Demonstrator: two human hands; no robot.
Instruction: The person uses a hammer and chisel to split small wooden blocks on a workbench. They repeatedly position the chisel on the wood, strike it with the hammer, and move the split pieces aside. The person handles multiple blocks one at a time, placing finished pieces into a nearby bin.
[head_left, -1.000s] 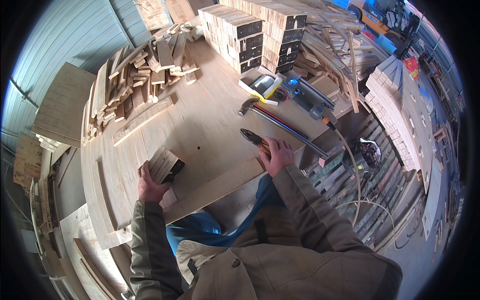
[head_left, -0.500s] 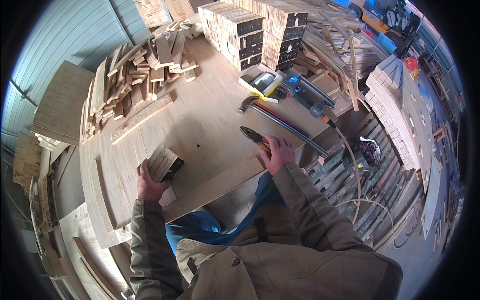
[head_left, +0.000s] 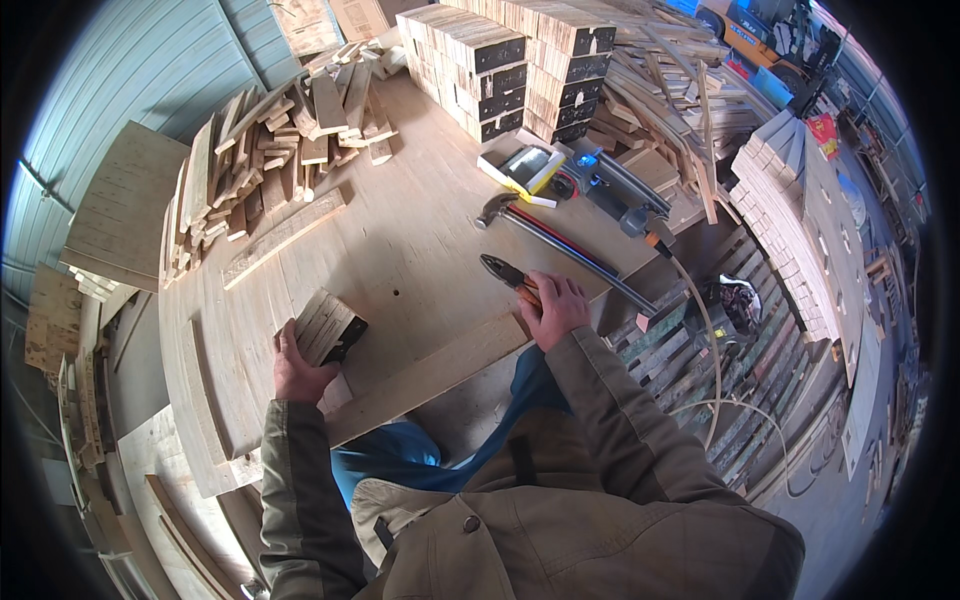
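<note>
My left hand (head_left: 302, 370) grips a short wooden block (head_left: 328, 322) with one black face, at the near left of the plywood workbench (head_left: 400, 260). Fingers lie along its left side and the thumb is at its near end. My right hand (head_left: 560, 308) is closed round the orange handles of a pair of pliers (head_left: 508, 272), whose dark jaws point to the far left over the bench. Just beyond the pliers lies a claw hammer (head_left: 497, 208), beside a long metal bar (head_left: 600, 263). The palm sides of both hands are hidden.
A heap of wood offcuts (head_left: 270, 150) covers the far left. Stacked black-ended blocks (head_left: 480, 75) stand at the back. A nail gun (head_left: 620, 190) with an air hose (head_left: 700, 300) lies right, by an open box (head_left: 520, 160). A wooden strip (head_left: 430, 375) runs along the near edge.
</note>
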